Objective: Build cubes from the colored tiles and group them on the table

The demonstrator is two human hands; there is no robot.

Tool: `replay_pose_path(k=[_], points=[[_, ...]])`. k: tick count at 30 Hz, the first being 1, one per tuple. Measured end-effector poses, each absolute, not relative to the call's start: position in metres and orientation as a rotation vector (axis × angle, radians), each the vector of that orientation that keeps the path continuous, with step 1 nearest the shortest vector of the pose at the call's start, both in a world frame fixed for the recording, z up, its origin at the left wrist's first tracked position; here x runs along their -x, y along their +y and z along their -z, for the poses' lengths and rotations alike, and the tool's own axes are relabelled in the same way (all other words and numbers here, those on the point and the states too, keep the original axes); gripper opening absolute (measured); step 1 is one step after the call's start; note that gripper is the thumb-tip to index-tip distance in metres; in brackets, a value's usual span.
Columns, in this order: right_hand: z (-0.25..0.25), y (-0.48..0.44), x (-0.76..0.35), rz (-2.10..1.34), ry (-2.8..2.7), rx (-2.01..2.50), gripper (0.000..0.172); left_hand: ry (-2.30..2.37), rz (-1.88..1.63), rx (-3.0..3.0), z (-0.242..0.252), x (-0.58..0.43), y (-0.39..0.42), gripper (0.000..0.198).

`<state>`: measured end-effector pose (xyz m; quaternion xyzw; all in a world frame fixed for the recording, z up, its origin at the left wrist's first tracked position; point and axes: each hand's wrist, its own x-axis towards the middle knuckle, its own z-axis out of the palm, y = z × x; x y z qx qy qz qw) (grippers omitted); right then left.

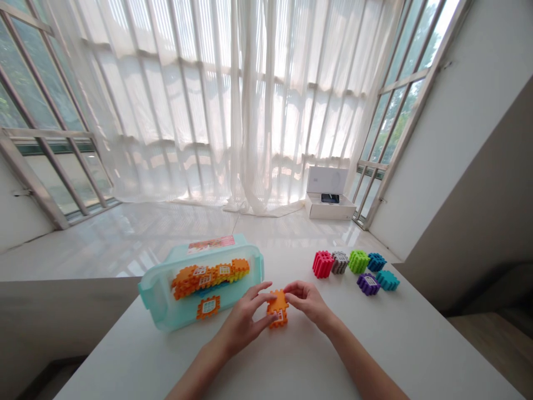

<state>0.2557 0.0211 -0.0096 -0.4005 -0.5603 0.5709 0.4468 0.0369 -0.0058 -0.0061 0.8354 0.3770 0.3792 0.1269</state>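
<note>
My left hand (244,316) and my right hand (308,300) meet at the middle of the white table (416,344). Between their fingertips they grip an orange interlocking toy block (278,309), built up from waffle-edged pieces, and the hands hide part of it. Just left of my left hand lies a translucent teal plastic box (254,266) holding orange waffle-edged pieces (210,278). Beyond my right hand stand several small blocks in pink, grey, green, blue, purple and teal, all apart from my hands.
The table's far edge runs behind the teal box and the coloured blocks, with a glossy white floor beyond it. An open white carton (328,191) holding a dark flat device stands by sheer white curtains (258,111). Tall windows flank them.
</note>
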Motion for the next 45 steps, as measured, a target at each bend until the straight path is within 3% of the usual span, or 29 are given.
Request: replay_pose_path(k=[7,13,23,29,33,45], points=[[0.008,0.022,-0.257,-1.358,-1.400,1.000,0.044,1.061,-1.090,-2.323,0.011,-0.033,-0.002,0.029],[0.009,0.022,-0.258,-1.341,-1.393,0.995,0.042,1.058,-1.086,-2.327,0.009,-0.034,-0.004,0.049],[0.009,0.022,-0.256,-1.347,-1.407,1.003,0.044,1.117,-1.119,-2.306,0.008,-0.038,-0.007,0.046],[0.009,0.023,-0.266,-1.235,-1.656,1.048,0.035,1.179,-1.108,-2.348,0.011,-0.036,-0.005,0.048],[0.007,0.022,-0.273,-1.161,-1.866,1.080,0.043,1.221,-1.084,-2.336,0.015,-0.035,-0.003,0.048],[0.009,0.020,-0.274,-1.087,-1.935,1.142,0.028,1.090,-0.909,-2.228,0.014,-0.023,0.007,0.017]])
